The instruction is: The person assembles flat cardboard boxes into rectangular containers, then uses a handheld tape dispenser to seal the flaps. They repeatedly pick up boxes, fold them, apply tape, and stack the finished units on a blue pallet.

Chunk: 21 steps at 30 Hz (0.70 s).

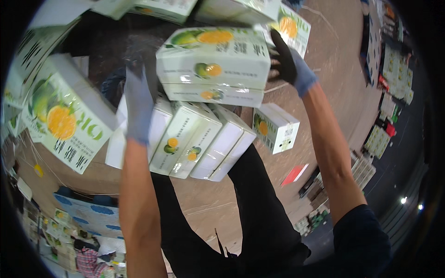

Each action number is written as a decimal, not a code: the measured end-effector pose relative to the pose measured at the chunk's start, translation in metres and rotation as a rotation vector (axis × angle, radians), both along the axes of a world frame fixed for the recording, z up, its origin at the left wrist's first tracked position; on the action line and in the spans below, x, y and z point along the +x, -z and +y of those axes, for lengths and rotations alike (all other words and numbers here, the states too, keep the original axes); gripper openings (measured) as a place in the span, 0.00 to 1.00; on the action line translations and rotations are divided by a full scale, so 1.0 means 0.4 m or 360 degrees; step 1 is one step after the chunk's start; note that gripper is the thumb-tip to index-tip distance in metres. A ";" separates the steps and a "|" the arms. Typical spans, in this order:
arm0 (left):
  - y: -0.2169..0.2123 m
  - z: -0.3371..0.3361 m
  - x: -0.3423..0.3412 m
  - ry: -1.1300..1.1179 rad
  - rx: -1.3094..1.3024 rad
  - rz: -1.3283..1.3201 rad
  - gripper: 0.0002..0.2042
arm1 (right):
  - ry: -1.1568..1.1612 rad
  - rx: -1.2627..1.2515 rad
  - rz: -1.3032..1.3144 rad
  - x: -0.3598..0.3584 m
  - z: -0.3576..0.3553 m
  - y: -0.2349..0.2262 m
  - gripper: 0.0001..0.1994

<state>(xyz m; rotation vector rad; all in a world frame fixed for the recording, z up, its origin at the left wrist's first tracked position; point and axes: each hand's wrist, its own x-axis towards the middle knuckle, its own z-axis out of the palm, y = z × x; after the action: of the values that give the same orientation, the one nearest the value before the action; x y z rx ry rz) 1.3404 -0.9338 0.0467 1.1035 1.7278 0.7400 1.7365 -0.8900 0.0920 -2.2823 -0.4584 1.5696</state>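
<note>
A white citrus carton (213,65) printed with green and orange fruit lies across the far end of a row of standing cartons, its long printed side toward me. My right hand (286,62), in a dark glove with a grey cuff, is at the carton's right end with fingers stretched and apart, the fingertips beside its edge. My left hand (139,88), gloved too, is at the carton's left end. Motion smears its fingers against a dark background, so its grip is hidden. Below the carton stand a fruit-printed carton (183,139) and a plain-sided white carton (225,143).
A large carton (69,116) leans at the left, and more cartons (241,11) stand along the far side. A small carton (276,129) and a red card (294,174) lie on the brown floor (343,111). Stacked cartons (396,74) line the right; a person (88,262) is at lower left.
</note>
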 end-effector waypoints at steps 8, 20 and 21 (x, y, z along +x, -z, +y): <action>-0.006 -0.003 0.173 -0.0137 -0.0140 0.0032 0.33 | 0.0503 0.0380 0.0820 0.001 -0.106 0.055 0.18; -0.250 -0.347 0.606 -0.0527 -0.0983 -0.1150 0.17 | -0.0925 0.0686 0.0236 0.284 -0.048 -0.269 0.22; -0.252 -0.368 0.596 -0.0414 -0.1359 -0.1073 0.19 | -0.0893 0.0500 0.0277 0.275 -0.025 -0.206 0.21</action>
<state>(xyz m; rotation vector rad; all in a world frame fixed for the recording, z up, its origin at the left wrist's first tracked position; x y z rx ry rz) 1.5789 -1.0812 0.1475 0.0221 1.3602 0.3725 1.8466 -0.9001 0.1744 -1.8477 -1.2800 1.7612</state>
